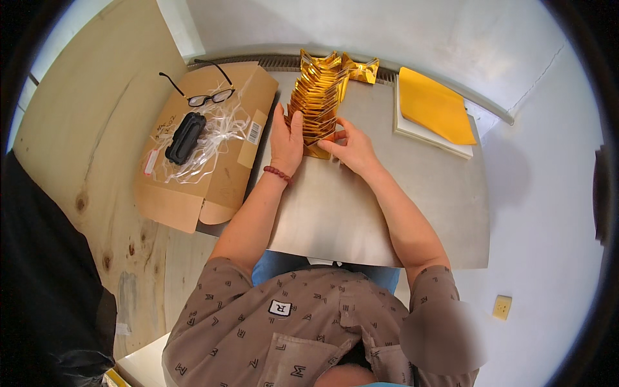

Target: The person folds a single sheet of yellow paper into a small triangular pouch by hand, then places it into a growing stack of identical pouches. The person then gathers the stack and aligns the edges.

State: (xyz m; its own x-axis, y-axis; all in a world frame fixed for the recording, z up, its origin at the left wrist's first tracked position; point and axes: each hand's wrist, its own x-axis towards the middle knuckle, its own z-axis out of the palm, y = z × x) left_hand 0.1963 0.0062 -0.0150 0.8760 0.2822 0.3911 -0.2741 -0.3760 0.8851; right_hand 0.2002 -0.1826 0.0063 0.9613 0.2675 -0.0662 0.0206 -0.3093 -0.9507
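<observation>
Packets [314,106] of gold foil stand in a tight, overlapping row between a person's left hand [287,145] and right hand [354,152] on a metal table [335,219]. Left fingers, unclenched, lie along the row's left side; right thumb and fingertips touch its near end, though from here I cannot tell whether they pinch a packet. Just behind the left fingers, a bracelet [278,173] of dark red beads circles the wrist. Left of those fingers, a cardboard box [187,194] bears clear plastic strips [222,133], a black plastic piece [186,138] and, farther off, eyeglasses [211,98]. Beyond both hands' fingertips, another gold packet [365,70] juts right. Well right of the right fingers, a yellow sheet [435,104] covers most of a white pad [431,140].
</observation>
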